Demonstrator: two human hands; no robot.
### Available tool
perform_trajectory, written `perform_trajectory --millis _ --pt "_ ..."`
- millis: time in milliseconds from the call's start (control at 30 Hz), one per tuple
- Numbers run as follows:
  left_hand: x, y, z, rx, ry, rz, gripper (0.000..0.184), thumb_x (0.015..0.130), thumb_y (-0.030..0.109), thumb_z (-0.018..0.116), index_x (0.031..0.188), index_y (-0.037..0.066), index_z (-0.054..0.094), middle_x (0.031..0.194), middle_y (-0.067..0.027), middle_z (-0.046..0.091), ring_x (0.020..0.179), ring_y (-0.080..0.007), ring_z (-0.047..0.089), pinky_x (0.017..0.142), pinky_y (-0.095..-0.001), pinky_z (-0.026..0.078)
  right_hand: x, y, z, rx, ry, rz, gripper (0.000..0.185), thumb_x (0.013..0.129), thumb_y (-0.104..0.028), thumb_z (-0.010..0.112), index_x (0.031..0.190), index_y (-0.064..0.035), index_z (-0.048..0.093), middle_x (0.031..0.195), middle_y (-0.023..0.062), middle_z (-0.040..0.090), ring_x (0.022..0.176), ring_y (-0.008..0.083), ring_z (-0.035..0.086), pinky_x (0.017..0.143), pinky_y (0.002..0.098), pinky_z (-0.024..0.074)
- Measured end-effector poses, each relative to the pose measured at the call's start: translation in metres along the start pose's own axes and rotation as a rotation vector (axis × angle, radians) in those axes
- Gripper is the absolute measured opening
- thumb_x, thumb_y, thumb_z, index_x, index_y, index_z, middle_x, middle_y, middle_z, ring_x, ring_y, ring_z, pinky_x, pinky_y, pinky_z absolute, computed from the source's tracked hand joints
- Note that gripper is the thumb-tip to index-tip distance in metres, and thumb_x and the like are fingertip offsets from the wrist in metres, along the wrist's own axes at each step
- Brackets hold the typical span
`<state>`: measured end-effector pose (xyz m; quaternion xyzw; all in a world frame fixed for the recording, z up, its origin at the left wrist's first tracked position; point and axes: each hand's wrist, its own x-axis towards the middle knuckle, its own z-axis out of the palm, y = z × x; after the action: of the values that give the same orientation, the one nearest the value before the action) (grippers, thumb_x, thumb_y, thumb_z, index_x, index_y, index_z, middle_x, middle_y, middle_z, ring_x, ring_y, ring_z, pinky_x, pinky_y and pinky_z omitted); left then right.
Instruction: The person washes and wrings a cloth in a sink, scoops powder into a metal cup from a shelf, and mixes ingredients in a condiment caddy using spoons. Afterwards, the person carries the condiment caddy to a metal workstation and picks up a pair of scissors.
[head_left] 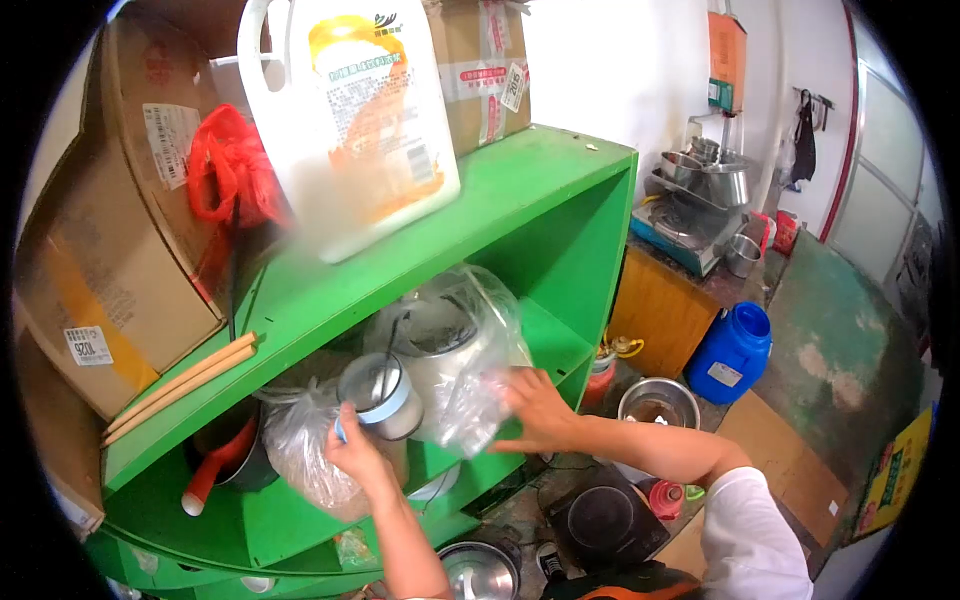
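Observation:
My left hand (356, 450) is closed on the handle of a clear measuring cup (402, 416) with a pale blue band, held in front of the green shelf's opening. Something whitish shows in the cup. At the crumpled edge of a clear plastic bag (468, 405), my right hand (542, 412) has its fingers on the film. That bag surrounds a wide round container (440, 335) on the shelf; its contents are hard to make out. Left of the cup sits another clear bag (312, 450) with pale, grain-like contents. The fingertips of my right hand are partly blurred.
A large white jug (375, 140), cardboard boxes (110, 230), a red bag (235, 165) and wooden sticks (180, 388) rest on the green shelf (520, 190). A red-handled pot (250, 470) stands inside. On the floor are a blue drum (730, 352), a metal bowl (660, 398) and an induction cooker (607, 520).

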<state>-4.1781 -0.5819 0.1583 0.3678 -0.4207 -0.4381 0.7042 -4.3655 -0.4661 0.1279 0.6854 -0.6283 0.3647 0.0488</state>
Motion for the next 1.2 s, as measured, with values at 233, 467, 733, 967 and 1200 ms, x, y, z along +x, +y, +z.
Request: perform_trajectory --millis 233,467,733,967,1200 --pt "-0.016 0.012 -0.028 -0.130 -0.042 0.027 0.019 0.077 0.015 0.055 0.065 0.002 0.051 0.059 0.0042 0.045 0.052 -0.0043 0.037 0.046 -0.0188 0.027 0.112 0.050 0.037 0.126 0.139 0.475 0.016 0.073 -0.012 0.051 0.082 0.0005 0.056 0.068 0.0197 0.054 0.061 0.0311 0.054 0.058 0.0361 0.0439" --pt "-0.026 -0.016 -0.043 0.070 -0.060 0.001 0.022 0.076 0.017 0.058 0.063 -0.001 0.052 0.060 0.0015 0.049 0.054 -0.0061 0.039 0.048 -0.0222 0.032 0.091 0.021 0.028 0.227 -0.011 0.449 0.044 0.068 -0.018 0.062 0.103 0.0025 0.044 0.084 0.0164 0.055 0.072 0.0247 0.056 0.064 0.0340 0.0443" --pt "-0.090 -0.025 -0.064 0.216 -0.110 -0.028 0.023 0.075 0.010 0.057 0.057 0.001 0.048 0.054 0.0049 0.044 0.050 -0.0044 0.035 0.044 -0.0210 0.028 -0.016 -0.020 -0.041 0.462 0.218 0.275 0.038 0.071 -0.013 0.061 0.103 -0.0002 0.045 0.094 0.0121 0.048 0.066 0.0177 0.054 0.064 0.0284 0.0437" --pt "-0.156 -0.029 -0.063 -0.179 -0.122 -0.238 0.020 0.073 0.021 0.055 0.064 0.005 0.046 0.049 0.0042 0.036 0.043 -0.0076 0.034 0.041 -0.0209 0.026 -0.112 -0.010 -0.034 0.729 -0.010 0.483 0.026 0.078 -0.027 0.053 0.088 -0.0039 0.057 0.077 0.0084 0.055 0.067 0.0150 0.053 0.063 0.0262 0.0428" --pt "-0.226 -0.014 -0.016 -0.407 -0.904 -0.126 0.036 0.064 0.036 0.057 0.058 0.005 0.041 0.051 0.0013 0.037 0.044 -0.0094 0.034 0.044 -0.0224 0.029 -0.234 -0.028 -0.108 1.241 0.318 0.648 0.037 0.088 -0.027 0.035 0.117 -0.0046 0.041 0.110 0.0058 0.048 0.094 0.0170 0.048 0.081 0.0302 0.0390"
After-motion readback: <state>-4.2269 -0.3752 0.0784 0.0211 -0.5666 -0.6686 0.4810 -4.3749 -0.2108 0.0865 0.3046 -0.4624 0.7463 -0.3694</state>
